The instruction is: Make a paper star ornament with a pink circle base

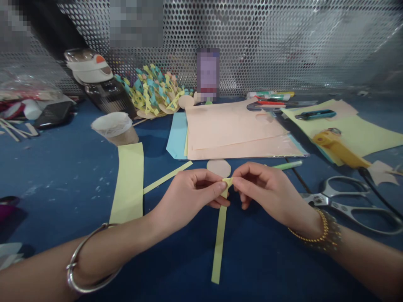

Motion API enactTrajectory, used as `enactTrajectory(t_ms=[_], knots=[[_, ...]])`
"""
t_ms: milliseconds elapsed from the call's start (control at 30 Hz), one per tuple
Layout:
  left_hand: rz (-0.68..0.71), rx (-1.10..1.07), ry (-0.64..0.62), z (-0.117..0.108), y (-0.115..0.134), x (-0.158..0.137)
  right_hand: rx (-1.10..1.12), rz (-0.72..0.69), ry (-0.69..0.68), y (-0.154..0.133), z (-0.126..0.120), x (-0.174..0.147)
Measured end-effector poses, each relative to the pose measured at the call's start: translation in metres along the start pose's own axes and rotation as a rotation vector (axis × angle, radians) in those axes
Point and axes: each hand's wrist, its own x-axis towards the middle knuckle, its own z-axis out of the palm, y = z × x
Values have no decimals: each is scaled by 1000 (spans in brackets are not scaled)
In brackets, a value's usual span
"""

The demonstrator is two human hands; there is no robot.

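A narrow yellow paper strip (220, 243) hangs down between my hands, its top end folded over into a small angled knot. My left hand (198, 187) pinches this folded end between thumb and fingers. From the other side, my right hand (260, 184) grips the fold's right tip with thumb and forefinger. Just behind the fingers lies a pale round paper disc (218, 168). A second thin yellow strip (168, 177) rests to the left, beside a wide yellow paper sheet (129, 180) partly covered by my left forearm.
Grey-handled scissors (333, 199) lie by my right wrist. Beyond are a yellow glue gun (340, 149), a blue cutter knife (315, 114) and stacked peach paper (233, 126). A paper cup (115, 127), a dark bottle (107, 94) and a curled-paper bunch (155, 92) stand at back left.
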Motion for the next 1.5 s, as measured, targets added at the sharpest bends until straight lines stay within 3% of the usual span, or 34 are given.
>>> enactTrajectory(t_ms=[533,833,1500], knots=[[0,39,40,2,2,-2,-102,-6,33,-5,2,-2],[12,40,29,1,2,-1,100,28,-28,5,-3,3],[11,48,46,1,0,-1,61,-1,-60,4,-3,2]])
